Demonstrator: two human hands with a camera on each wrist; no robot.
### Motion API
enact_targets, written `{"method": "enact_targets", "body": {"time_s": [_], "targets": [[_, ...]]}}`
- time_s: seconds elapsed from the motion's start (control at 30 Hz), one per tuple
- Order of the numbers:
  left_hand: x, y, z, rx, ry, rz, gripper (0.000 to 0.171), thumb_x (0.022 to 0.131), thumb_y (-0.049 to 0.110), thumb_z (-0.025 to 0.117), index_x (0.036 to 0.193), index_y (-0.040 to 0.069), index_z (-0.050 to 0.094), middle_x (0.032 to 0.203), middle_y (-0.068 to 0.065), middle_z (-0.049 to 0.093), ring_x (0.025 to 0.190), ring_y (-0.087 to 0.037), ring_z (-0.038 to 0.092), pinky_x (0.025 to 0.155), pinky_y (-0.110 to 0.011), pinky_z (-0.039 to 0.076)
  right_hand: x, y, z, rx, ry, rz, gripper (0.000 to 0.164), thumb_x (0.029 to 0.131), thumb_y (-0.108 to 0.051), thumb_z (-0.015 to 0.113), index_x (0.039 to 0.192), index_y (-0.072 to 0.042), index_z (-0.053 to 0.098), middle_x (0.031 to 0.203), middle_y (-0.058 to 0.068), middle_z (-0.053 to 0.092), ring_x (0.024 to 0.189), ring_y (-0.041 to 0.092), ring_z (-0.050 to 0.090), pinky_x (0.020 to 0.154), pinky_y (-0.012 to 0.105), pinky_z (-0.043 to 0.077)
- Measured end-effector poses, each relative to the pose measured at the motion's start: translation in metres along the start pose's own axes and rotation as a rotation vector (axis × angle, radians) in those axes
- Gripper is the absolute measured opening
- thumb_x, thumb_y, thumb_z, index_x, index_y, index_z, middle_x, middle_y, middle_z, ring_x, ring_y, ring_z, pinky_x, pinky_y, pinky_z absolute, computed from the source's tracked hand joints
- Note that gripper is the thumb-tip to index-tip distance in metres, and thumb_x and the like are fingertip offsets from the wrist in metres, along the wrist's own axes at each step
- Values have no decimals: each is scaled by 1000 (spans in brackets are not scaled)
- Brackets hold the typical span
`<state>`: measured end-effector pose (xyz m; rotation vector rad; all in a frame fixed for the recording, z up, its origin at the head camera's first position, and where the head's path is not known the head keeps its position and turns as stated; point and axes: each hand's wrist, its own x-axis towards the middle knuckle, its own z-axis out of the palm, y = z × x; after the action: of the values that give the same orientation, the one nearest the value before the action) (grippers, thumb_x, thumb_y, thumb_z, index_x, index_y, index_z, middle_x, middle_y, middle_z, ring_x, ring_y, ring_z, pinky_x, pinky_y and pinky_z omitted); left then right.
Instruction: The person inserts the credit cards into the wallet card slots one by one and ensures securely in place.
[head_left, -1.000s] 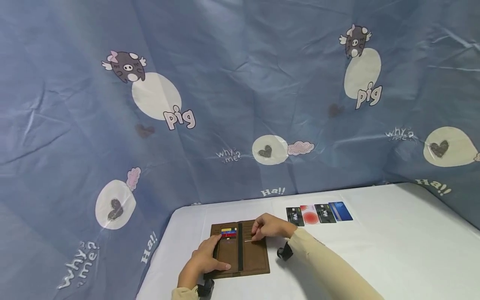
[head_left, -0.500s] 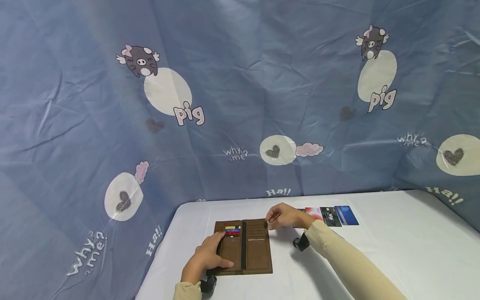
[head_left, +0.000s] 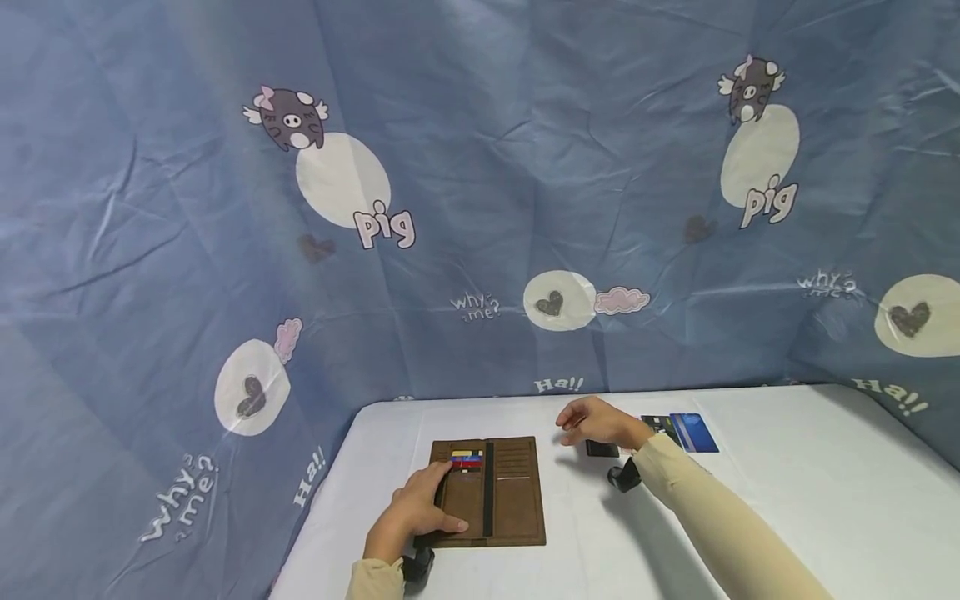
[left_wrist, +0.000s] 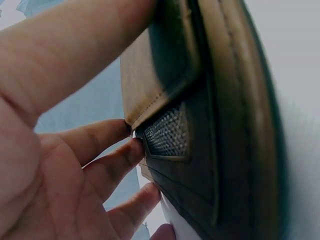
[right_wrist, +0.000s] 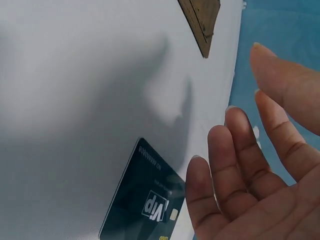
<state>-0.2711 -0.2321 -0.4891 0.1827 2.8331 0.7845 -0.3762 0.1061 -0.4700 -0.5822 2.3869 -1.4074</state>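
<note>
A brown bifold wallet [head_left: 517, 508] lies opened flat on the white table. Several coloured cards [head_left: 467, 458] show in its left-side slots, and a thin pale card edge lines a slot on the right side. My left hand [head_left: 420, 504] rests on the wallet's left half, fingers spread; in the left wrist view its fingertips touch the leather near a mesh window [left_wrist: 170, 132]. My right hand [head_left: 600, 422] hovers right of the wallet with nothing in it, fingers loosely bent. Below it lies a black VIP card [head_left: 602, 449], larger in the right wrist view.
Another black card [head_left: 662, 428] and a blue card [head_left: 694, 432] lie farther right on the table [head_left: 787, 483]; my right arm partly covers the card row. A blue patterned cloth [head_left: 480, 208] hangs behind the table.
My right hand has left the wallet's right-side slots and moved right towards the cards. The left hand stays on the wallet. The head view has shifted slightly.
</note>
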Motion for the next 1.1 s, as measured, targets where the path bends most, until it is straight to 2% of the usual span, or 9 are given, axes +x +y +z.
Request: {"method": "enact_targets", "body": {"time_s": [0.33,0.5,0.7,0.83,0.97,1.1], "targets": [[-2,-1,2,-5,2,-2,102,63,34,94,147,7,43,153,-19,40,141,-46,34,107,-72,27,-5,9,-11,-45,40,10,41,79,-6,79,113,11,62,112,25,64,103,29,63,85,31,53],[0,-2,1,-2,7,-3,102,63,34,94,147,7,43,154,-20,40,142,-46,33,107,-73,25,-6,15,-16,-74,72,9,45,78,-8,81,114,10,61,111,25,65,105,35,62,86,31,53],[2,-2,1,5,0,-3,102,64,35,93,148,8,42,155,-20,38,142,-45,32,108,-73,25,-6,25,-23,-90,148,13,46,76,-7,82,114,10,63,110,26,65,104,37,63,83,29,53],[1,-2,2,12,1,2,102,64,36,93,148,8,42,155,-19,39,142,-44,33,108,-72,27,-9,29,-25,-106,178,27,47,76,-7,82,115,10,62,114,27,64,106,38,63,85,36,54],[1,-2,2,11,5,1,102,64,36,93,147,8,43,154,-18,40,141,-44,34,107,-71,27,-13,32,-27,-120,161,89,52,75,-10,84,120,6,61,123,27,59,107,35,61,87,40,53],[1,-1,2,7,19,3,101,63,35,94,147,8,44,153,-18,41,140,-44,35,107,-71,28,-15,36,-28,-113,118,140,64,74,-10,84,129,4,54,124,29,55,99,30,61,79,36,52]]}}
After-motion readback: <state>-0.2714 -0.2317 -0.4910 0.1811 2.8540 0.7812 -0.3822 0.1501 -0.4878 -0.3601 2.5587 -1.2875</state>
